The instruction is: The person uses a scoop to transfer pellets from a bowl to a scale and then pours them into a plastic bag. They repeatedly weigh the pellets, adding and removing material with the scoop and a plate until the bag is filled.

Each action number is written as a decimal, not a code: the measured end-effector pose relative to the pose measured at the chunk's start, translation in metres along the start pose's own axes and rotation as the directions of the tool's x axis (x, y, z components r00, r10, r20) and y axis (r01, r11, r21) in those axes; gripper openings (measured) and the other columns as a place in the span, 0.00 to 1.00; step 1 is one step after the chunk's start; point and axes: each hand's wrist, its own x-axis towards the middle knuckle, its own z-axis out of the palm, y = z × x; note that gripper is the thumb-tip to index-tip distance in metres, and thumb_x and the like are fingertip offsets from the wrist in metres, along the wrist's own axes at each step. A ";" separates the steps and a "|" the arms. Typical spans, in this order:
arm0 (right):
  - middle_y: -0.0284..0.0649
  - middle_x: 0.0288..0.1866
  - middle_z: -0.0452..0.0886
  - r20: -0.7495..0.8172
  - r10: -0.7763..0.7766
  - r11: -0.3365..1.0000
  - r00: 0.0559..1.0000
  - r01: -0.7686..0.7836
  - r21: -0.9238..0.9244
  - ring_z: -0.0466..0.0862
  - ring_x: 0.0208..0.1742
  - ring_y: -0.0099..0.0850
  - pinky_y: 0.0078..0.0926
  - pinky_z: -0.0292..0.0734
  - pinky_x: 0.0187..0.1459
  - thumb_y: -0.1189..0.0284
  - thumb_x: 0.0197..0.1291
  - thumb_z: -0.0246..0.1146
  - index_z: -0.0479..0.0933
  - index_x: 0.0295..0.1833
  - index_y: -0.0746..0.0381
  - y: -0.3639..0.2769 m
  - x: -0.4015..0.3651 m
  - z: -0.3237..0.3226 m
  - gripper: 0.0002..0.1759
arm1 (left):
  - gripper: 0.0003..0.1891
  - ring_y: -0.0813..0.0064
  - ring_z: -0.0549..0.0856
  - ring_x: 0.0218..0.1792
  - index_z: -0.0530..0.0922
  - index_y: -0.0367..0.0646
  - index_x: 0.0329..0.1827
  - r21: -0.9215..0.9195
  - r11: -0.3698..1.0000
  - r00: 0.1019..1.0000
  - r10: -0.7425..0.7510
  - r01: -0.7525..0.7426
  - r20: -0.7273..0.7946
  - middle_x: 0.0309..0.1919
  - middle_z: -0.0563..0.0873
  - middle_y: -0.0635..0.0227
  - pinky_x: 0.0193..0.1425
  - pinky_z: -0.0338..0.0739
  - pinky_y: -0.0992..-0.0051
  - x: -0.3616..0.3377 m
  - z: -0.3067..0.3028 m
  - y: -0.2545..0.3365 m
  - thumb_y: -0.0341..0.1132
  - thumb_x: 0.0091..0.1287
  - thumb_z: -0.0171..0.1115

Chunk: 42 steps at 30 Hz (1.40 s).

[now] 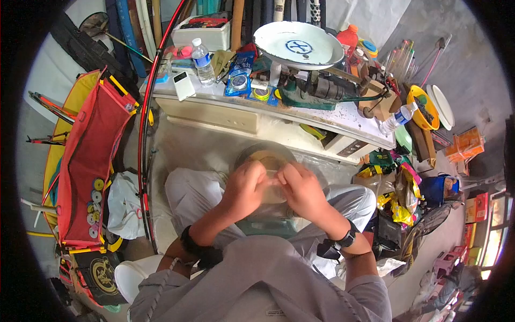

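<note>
Round container (245, 154) beneath hands (245, 187) (298, 188), contents blurred

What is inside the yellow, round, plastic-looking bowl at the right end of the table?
Inside the yellow bowl, dark, jumbled items can be seen, too small to identify. Whatever lies beneath them, at the bottom, cannot be seen because they cover it.

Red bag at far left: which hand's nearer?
Left: the left hand is to the right of the red bag; the right hand is farther right, beyond the left one.
</note>
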 end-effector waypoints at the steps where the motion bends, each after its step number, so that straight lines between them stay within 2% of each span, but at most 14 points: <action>1: 0.46 0.32 0.75 -0.004 -0.005 0.999 1.000 0.005 0.037 0.77 0.37 0.48 0.39 0.71 0.36 0.76 0.49 0.63 0.67 0.36 0.61 -0.001 -0.001 -0.004 0.12 | 0.15 0.67 0.75 0.24 0.63 0.40 0.28 0.014 1.000 1.000 0.018 -0.017 -0.014 0.22 0.72 0.62 0.28 0.68 0.71 -0.003 0.000 0.002 0.22 0.52 0.65; 3: 0.46 0.31 0.75 -0.005 0.000 0.996 1.000 0.001 0.084 0.77 0.37 0.47 0.38 0.71 0.35 0.76 0.49 0.63 0.67 0.36 0.61 -0.001 -0.003 -0.011 0.12 | 0.15 0.67 0.74 0.23 0.62 0.40 0.27 0.028 0.999 1.000 0.026 -0.026 -0.017 0.22 0.73 0.62 0.28 0.68 0.73 -0.005 -0.003 0.007 0.21 0.51 0.65; 5: 0.45 0.32 0.76 -0.028 0.028 0.988 0.999 -0.023 0.152 0.78 0.35 0.44 0.34 0.72 0.34 0.78 0.48 0.64 0.66 0.36 0.61 0.006 -0.004 -0.021 0.13 | 0.15 0.67 0.73 0.21 0.62 0.40 0.26 -0.056 0.994 0.994 -0.099 0.097 -0.043 0.20 0.73 0.63 0.27 0.67 0.73 -0.004 -0.004 0.009 0.21 0.51 0.64; 10: 0.37 0.31 0.79 -0.018 0.203 0.889 0.979 -0.177 0.422 0.78 0.31 0.28 0.23 0.72 0.33 0.83 0.49 0.64 0.64 0.36 0.63 0.023 -0.010 -0.029 0.15 | 0.15 0.67 0.74 0.20 0.63 0.40 0.26 -0.042 0.997 0.997 -0.065 0.063 -0.038 0.19 0.73 0.63 0.27 0.67 0.73 -0.006 -0.006 0.005 0.21 0.51 0.64; 14: 0.36 0.32 0.79 0.040 0.203 0.931 0.978 -0.206 0.302 0.77 0.31 0.26 0.22 0.72 0.33 0.83 0.50 0.64 0.64 0.37 0.62 0.024 -0.008 -0.035 0.15 | 0.14 0.66 0.75 0.21 0.63 0.40 0.26 -0.004 0.997 0.997 -0.072 0.072 -0.037 0.19 0.75 0.63 0.27 0.68 0.71 -0.007 -0.007 0.003 0.22 0.52 0.64; 21: 0.37 0.32 0.77 0.051 0.172 0.807 0.984 -0.170 0.566 0.75 0.32 0.25 0.21 0.71 0.34 0.85 0.52 0.61 0.61 0.36 0.63 0.030 -0.012 -0.020 0.14 | 0.15 0.65 0.77 0.22 0.62 0.41 0.25 -0.022 0.993 0.994 -0.113 0.113 -0.004 0.20 0.75 0.63 0.28 0.68 0.71 -0.009 -0.011 0.004 0.23 0.53 0.64; 22: 0.37 0.32 0.77 0.035 0.206 0.789 0.978 -0.187 0.586 0.75 0.32 0.24 0.20 0.71 0.34 0.86 0.52 0.61 0.61 0.36 0.63 0.030 -0.012 -0.019 0.14 | 0.13 0.60 0.76 0.24 0.64 0.40 0.27 -0.045 0.990 0.991 -0.135 0.135 0.001 0.21 0.74 0.61 0.28 0.68 0.67 -0.009 -0.011 0.004 0.24 0.53 0.63; 24: 0.37 0.32 0.77 0.026 0.192 0.813 0.981 -0.174 0.556 0.74 0.32 0.24 0.20 0.71 0.34 0.86 0.52 0.60 0.61 0.35 0.63 0.030 -0.011 -0.021 0.14 | 0.11 0.55 0.75 0.25 0.65 0.39 0.28 -0.069 0.985 0.988 -0.155 0.156 0.011 0.21 0.72 0.59 0.28 0.67 0.63 -0.008 -0.011 0.005 0.25 0.53 0.63; 26: 0.38 0.31 0.76 0.020 0.175 0.835 0.984 -0.159 0.526 0.74 0.32 0.24 0.19 0.71 0.35 0.86 0.52 0.60 0.60 0.35 0.63 0.029 -0.011 -0.023 0.14 | 0.15 0.64 0.78 0.23 0.62 0.40 0.25 -0.014 0.996 0.996 -0.091 0.091 -0.014 0.19 0.75 0.62 0.28 0.69 0.71 -0.006 -0.012 0.006 0.23 0.53 0.64; 28: 0.39 0.31 0.75 0.011 0.139 0.882 0.990 -0.129 0.452 0.75 0.33 0.28 0.21 0.70 0.36 0.86 0.52 0.60 0.60 0.35 0.63 0.028 -0.010 -0.022 0.14 | 0.15 0.64 0.77 0.23 0.62 0.40 0.25 -0.004 0.997 0.997 -0.080 0.080 -0.018 0.19 0.74 0.62 0.28 0.69 0.71 -0.007 -0.011 0.005 0.23 0.52 0.64; 31: 0.37 0.35 0.75 -0.006 0.149 0.922 0.989 -0.137 0.362 0.73 0.37 0.25 0.21 0.71 0.41 0.86 0.52 0.61 0.59 0.32 0.61 0.019 -0.010 -0.022 0.16 | 0.15 0.64 0.77 0.23 0.62 0.40 0.25 0.006 0.997 0.997 -0.074 0.074 -0.021 0.19 0.75 0.62 0.28 0.69 0.70 -0.007 -0.012 0.004 0.23 0.52 0.64; 38: 0.40 0.35 0.76 -0.042 0.187 0.880 0.981 -0.148 0.450 0.74 0.37 0.28 0.22 0.70 0.40 0.85 0.51 0.61 0.59 0.33 0.62 0.015 -0.006 -0.017 0.16 | 0.15 0.64 0.77 0.22 0.62 0.40 0.25 0.004 0.997 0.996 -0.083 0.083 -0.022 0.20 0.76 0.61 0.28 0.69 0.70 -0.006 -0.014 0.006 0.24 0.53 0.64; 40: 0.43 0.34 0.76 0.010 0.197 0.901 0.980 -0.186 0.392 0.77 0.35 0.39 0.28 0.71 0.37 0.83 0.51 0.62 0.61 0.34 0.63 0.014 -0.005 -0.018 0.14 | 0.15 0.64 0.77 0.22 0.62 0.40 0.25 0.020 0.997 0.997 -0.076 0.076 -0.019 0.20 0.76 0.61 0.28 0.68 0.70 -0.005 -0.014 0.006 0.24 0.53 0.64; 42: 0.43 0.34 0.77 -0.013 0.163 0.917 0.986 -0.147 0.371 0.77 0.35 0.38 0.28 0.71 0.37 0.83 0.50 0.62 0.62 0.34 0.63 0.014 -0.004 -0.015 0.14 | 0.15 0.65 0.76 0.22 0.62 0.40 0.25 0.036 0.997 0.997 -0.069 0.070 -0.018 0.20 0.76 0.62 0.28 0.68 0.70 -0.005 -0.013 0.006 0.24 0.53 0.64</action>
